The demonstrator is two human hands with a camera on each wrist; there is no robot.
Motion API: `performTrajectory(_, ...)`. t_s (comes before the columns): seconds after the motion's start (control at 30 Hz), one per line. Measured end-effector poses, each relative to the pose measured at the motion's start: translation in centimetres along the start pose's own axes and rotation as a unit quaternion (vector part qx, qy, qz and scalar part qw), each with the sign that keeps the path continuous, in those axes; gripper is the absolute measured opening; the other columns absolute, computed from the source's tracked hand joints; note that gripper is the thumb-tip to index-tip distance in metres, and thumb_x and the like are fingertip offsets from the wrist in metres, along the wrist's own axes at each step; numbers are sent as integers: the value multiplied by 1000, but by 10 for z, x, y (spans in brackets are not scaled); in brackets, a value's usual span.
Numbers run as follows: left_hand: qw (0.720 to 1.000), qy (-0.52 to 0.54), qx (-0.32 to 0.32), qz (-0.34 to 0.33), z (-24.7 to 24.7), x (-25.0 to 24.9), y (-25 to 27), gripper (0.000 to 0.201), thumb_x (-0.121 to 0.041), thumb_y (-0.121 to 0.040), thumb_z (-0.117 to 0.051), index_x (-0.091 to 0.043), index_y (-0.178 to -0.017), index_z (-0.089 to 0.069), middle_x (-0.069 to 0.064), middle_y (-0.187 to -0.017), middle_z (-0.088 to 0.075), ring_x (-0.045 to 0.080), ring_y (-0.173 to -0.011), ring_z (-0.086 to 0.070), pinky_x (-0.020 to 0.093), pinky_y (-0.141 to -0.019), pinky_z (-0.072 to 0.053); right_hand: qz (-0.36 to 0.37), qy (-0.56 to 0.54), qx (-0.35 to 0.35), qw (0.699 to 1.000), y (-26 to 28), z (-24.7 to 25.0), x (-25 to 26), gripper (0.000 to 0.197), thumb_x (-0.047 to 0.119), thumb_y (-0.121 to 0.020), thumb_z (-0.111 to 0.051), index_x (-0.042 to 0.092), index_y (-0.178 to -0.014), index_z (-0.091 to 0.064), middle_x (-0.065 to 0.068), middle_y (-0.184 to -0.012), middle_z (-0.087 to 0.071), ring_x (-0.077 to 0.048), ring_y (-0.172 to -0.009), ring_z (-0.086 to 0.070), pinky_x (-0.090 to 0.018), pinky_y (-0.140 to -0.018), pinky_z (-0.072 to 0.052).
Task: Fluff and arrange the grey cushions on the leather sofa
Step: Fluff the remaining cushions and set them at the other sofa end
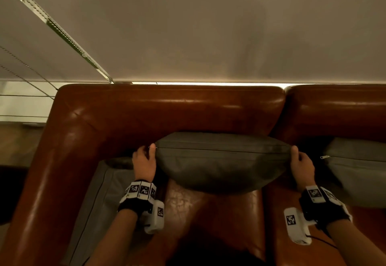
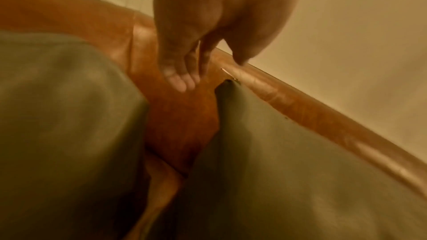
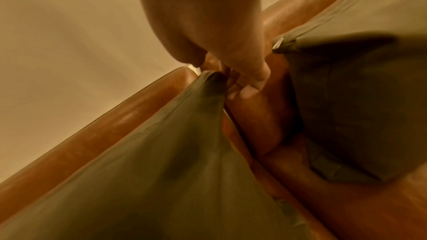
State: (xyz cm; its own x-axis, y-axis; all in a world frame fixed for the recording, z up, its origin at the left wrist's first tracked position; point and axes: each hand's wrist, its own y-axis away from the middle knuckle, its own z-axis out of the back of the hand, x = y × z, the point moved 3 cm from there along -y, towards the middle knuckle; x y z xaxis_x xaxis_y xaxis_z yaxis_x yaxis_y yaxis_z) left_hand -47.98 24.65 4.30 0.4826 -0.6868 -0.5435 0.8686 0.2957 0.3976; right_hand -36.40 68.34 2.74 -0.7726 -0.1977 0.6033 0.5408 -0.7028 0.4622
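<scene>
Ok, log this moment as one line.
stage: arranging | left hand: at middle cushion left corner, grip unclear | right hand: pinches right corner | cushion against sofa backrest

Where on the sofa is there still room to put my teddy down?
The bare leather seat in front of the middle cushion, between the two wrists, is free. So is the narrow strip between that cushion and the right cushion. The left corner is crowded: another grey cushion lies beside the armrest.
</scene>
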Motion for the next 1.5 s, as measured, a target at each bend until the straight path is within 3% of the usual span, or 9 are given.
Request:
performTrajectory(0.13, 996, 70, 20, 47, -11, -1, 10, 43, -33, -93, -52, 7, -106, -61, 28, -107, -63, 40, -106, -57, 38, -88, -42, -11, -12, -11, 1000, 9, 5, -10, 51, 44, -94, -45, -2, -111, -59, -25, -113, -62, -39, -108, -56, -50, -96, -44)
performTrajectory(0.5, 994, 92, -22, 54, -12, -5, 13, 40, -28, -92, -54, 7, -111, -59, 27, -110, -63, 39, -108, -56, 41, -92, -42, -16, -43, -15, 999, 10, 8, -1, 50, 41, -92, -51, -2, -116, -60, -24, -110, -63, -40, -106, -58, -47, -95, -46)
performTrajectory(0.6, 993, 98, -30, 55, -13, 4, 20, 45, -35, -91, -54, 7, -105, -61, 26, -100, -64, 40, -102, -58, 41, -88, -44, -54, -93, 37, 993, 11, 1, -18, 50, 48, -85, -59, 2, -106, -60, -15, -93, -64, -29, -82, -64, -46, -84, -54)
performTrajectory(0.73, 997, 67, -11, 47, -13, 13, 24, 53, -41, -90, -54, 10, -75, -61, 29, -77, -64, 40, -79, -62, 41, -72, -46, -49, -90, 65, 993, 14, 0, -30, 25, 29, -84, -66, 4, -82, -63, -18, -83, -65, -18, -63, -59, -22, -57, -53)
performTrajectory(0.83, 996, 75, -14, 35, -7, 9, 18, 44, -33, -91, -54, 5, -69, -56, 23, -69, -59, 34, -71, -58, 34, -65, -39, -26, -93, 57, 994, 9, 5, -25, 24, 24, -85, -66, 1, -80, -63, -16, -77, -63, -16, -58, -59, -24, -57, -52)
performTrajectory(0.93, 997, 53, 25, 57, -14, 18, 14, 51, -42, -91, -52, 6, -76, -58, 27, -79, -64, 39, -79, -62, 41, -76, -51, -68, -106, 118, 985, 2, 4, -28, 22, 23, -83, -68, 2, -81, -61, -14, -74, -60, -6, -49, -62, -20, -54, -54)
performTrajectory(1.1, 984, 143, 48, 90, -7, 0, 13, 63, -61, -88, -40, -14, -129, -48, 9, -127, -54, 31, -120, -51, 49, -103, -43, -90, -149, 164, 971, -7, 13, -11, 36, 48, -85, -59, 20, -106, -58, 4, -99, -61, -13, -92, -55, -39, -89, -45)
performTrajectory(1.27, 991, 95, 30, 88, -6, -32, -9, 50, -42, -93, -48, 0, -118, -61, 19, -124, -60, 35, -118, -53, 41, -101, -40, -58, -131, 49, 988, -17, 5, 10, 35, 46, -85, -60, 12, -87, -66, -15, -99, -65, -28, -93, -62, -42, -86, -51)
performTrajectory(1.5, 990, 92, -17, 104, -8, -36, -17, 33, -20, -91, -58, 3, -113, -64, 21, -121, -63, 34, -115, -55, 36, -97, -41, -116, -132, -5, 984, -25, 3, 5, 48, 45, -82, -65, 1, -101, -67, -12, -91, -60, -26, -87, -55, -35, -81, -47)
